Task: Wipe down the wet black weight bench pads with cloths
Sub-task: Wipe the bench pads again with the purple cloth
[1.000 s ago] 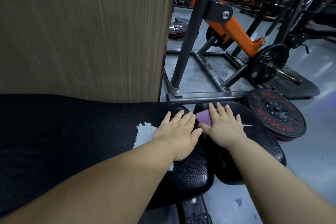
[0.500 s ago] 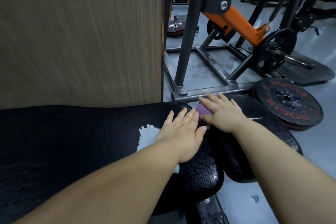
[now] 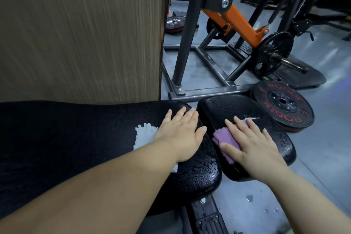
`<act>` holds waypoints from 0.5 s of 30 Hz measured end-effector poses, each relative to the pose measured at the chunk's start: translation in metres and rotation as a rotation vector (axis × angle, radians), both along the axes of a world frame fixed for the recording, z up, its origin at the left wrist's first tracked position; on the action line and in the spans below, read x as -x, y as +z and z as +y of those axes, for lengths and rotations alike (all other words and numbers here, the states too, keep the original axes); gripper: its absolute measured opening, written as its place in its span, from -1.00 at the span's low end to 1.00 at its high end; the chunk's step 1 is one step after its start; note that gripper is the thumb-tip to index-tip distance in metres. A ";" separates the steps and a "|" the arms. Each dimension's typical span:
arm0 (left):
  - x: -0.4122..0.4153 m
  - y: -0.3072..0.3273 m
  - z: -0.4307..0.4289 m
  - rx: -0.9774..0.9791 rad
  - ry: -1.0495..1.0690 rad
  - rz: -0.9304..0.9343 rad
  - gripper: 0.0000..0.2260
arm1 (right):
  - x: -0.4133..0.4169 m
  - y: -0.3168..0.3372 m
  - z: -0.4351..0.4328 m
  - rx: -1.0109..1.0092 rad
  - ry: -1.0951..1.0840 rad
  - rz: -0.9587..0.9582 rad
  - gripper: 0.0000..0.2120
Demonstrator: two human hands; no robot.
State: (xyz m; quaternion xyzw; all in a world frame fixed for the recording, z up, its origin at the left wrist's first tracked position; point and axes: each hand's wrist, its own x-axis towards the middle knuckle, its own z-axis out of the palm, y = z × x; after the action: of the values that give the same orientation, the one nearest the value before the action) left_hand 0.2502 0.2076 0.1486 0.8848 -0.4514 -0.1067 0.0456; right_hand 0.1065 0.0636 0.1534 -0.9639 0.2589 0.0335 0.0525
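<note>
My left hand [image 3: 182, 135] lies flat with straight fingers, pressing a crumpled white cloth [image 3: 145, 135] onto the right end of the worktop's long black vinyl back pad [image 3: 76, 138], which is beaded with water. My right hand [image 3: 254, 142] is flat too, fingers splayed, pressing a folded purple cloth [image 3: 226, 138] onto the smaller wet black seat pad [image 3: 237, 108] just beside it, across a narrow gap. A round black weight plate with red lettering [image 3: 283, 106] lies on the grey floor just beyond that pad.
</note>
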 end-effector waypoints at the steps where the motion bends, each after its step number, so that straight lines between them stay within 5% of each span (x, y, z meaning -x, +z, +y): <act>1: 0.000 0.000 0.000 -0.004 0.001 -0.003 -0.46 | -0.009 0.000 -0.005 -0.004 -0.005 0.007 -0.26; 15: 0.002 0.000 -0.001 -0.021 0.009 -0.030 -0.46 | -0.129 0.001 -0.056 -0.054 -0.098 0.031 -0.32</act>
State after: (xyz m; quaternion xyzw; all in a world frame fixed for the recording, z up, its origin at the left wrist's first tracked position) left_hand 0.2483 0.2068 0.1489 0.8886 -0.4470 -0.0981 0.0303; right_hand 0.2352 0.0073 0.1545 -0.9477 0.3054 0.0529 0.0760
